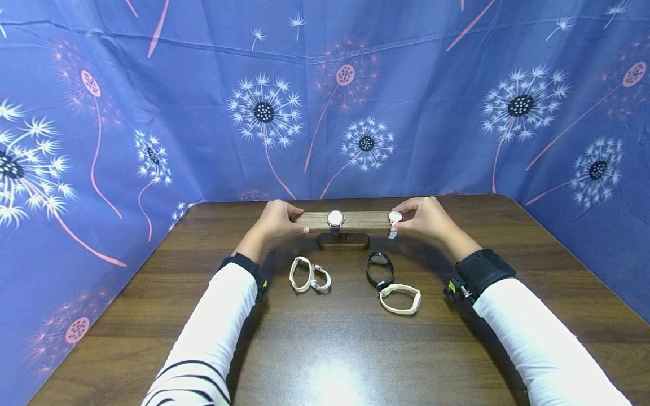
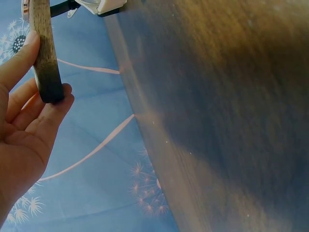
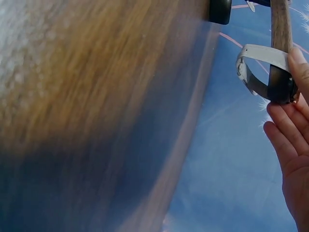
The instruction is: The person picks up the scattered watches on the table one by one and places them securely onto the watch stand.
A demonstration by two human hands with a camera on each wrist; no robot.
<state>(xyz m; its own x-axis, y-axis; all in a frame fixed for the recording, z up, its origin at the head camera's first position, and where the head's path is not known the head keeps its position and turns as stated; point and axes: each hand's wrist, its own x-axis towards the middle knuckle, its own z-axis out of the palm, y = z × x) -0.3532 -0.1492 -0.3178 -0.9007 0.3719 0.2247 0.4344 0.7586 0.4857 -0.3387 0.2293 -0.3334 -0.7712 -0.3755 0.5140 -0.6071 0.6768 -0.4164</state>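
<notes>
A watch display stand has a wooden bar (image 1: 363,220) raised on a dark base (image 1: 343,242). My left hand (image 1: 276,219) grips the bar's left end between thumb and fingers; the left wrist view shows the thumb on one face of the bar (image 2: 46,58). A watch with a round white dial (image 1: 336,219) sits round the bar's middle. At the right end, my right hand (image 1: 426,217) holds a smaller white-strapped watch (image 1: 395,217) with thumb and fingers. Its pale strap (image 3: 265,53) loops round the bar, hanging loose on one side in the right wrist view.
In front of the base, two pale wristbands (image 1: 301,274) lie together on the left. A black watch (image 1: 380,272) and a cream wristband (image 1: 400,299) touch on the right. The brown table (image 1: 315,344) ends at a blue dandelion-patterned cloth (image 1: 426,101).
</notes>
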